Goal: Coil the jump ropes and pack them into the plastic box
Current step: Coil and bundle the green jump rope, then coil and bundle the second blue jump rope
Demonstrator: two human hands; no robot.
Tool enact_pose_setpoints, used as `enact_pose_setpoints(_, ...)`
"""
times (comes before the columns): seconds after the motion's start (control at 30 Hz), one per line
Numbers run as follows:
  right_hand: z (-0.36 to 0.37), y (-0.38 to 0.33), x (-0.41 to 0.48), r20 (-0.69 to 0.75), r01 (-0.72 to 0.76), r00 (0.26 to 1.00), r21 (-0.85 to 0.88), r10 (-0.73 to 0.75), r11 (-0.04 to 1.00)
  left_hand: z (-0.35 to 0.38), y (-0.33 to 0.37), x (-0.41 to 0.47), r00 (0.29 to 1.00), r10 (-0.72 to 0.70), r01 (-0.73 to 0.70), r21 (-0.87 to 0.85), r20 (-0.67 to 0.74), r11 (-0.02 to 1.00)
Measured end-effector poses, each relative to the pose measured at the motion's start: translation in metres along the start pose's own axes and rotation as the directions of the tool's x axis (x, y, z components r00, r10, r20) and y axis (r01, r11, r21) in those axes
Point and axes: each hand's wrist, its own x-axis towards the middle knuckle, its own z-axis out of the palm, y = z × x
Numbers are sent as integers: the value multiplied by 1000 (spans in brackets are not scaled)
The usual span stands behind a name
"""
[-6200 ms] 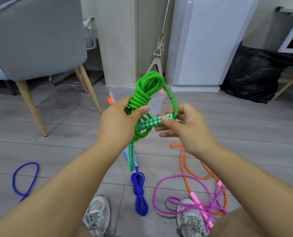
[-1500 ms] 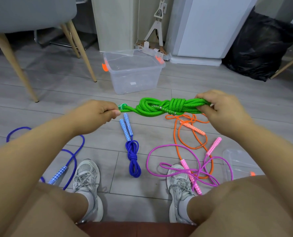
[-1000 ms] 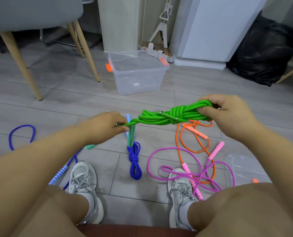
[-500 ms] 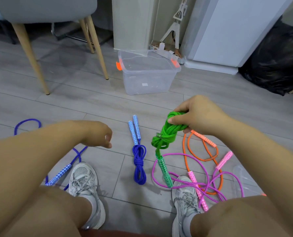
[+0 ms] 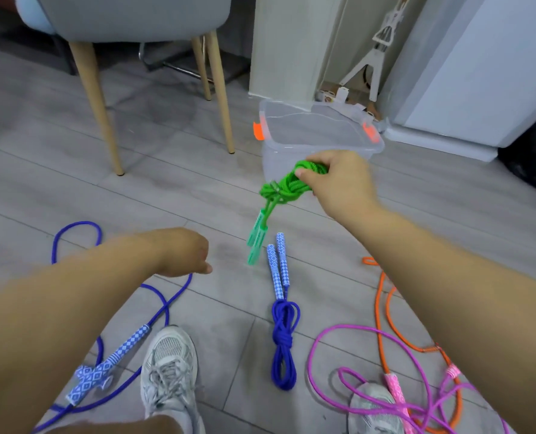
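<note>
Green rope coil (image 5: 283,191) | right hand (image 5: 335,180) grips it | near plastic box (image 5: 285,147)

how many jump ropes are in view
5: green rope in right hand, coiled blue rope mid-floor, loose blue rope left, orange rope right, purple rope bottom right; more may be hidden.

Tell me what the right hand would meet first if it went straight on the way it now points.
Most likely the plastic box: the right hand, gripping the coiled green rope, points at its near rim. Depth is unclear, so it may clear the rim.
</note>
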Motion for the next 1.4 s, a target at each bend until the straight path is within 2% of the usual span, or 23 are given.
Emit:
enact_pose_setpoints(0.1,30,4,17,-69,108,992,-21,-109,994,8,-15,17,999,-33,33,-20,32,999)
enact_pose_setpoints(0.2,69,25,20,-59,161,984,-82,-166,984,20,-27,38,997,-56,59,-46,50,997)
enact_pose_setpoints(0.33,126,63,-9,80,253,966,-140,-244,957,41,-35,61,995,-65,70,-65,74,995)
enact_pose_setpoints(0.5,182,100,-65,286,402,901,-269,-326,875,73,-48,78,988,-74,89,-110,133,990)
enact_pose_setpoints(0.63,210,118,-116,524,466,808,-285,-271,837,97,-52,85,981,-85,104,-101,173,989)
enact_pose_setpoints(0.7,218,124,-139,633,437,756,-302,-165,847,106,-51,85,980,-80,96,-83,185,992)
enact_pose_setpoints(0.77,218,121,-155,704,450,705,-346,-90,823,113,-49,85,977,-70,86,-72,200,994)
enact_pose_setpoints(0.9,221,119,-170,839,429,535,-369,97,825,125,-49,83,973,-71,90,-77,220,993)
enact_pose_setpoints(0.93,222,119,-170,848,410,514,-377,131,831,128,-50,82,973,-74,93,-77,220,993)
enact_pose_setpoints(1.03,219,118,-159,834,334,530,-373,154,866,136,-59,78,970,-115,135,-81,216,987)
enact_pose_setpoints(1.1,216,117,-145,850,315,504,-347,154,883,145,-68,76,961,-164,182,-63,223,981)
enact_pose_setpoints(1.23,212,111,-116,880,351,451,-328,149,877,171,-92,71,934,-269,290,-60,234,955)
enact_pose_setpoints(1.4,219,101,-94,893,422,438,-308,106,853,218,-110,70,908,-342,377,-115,240,919)
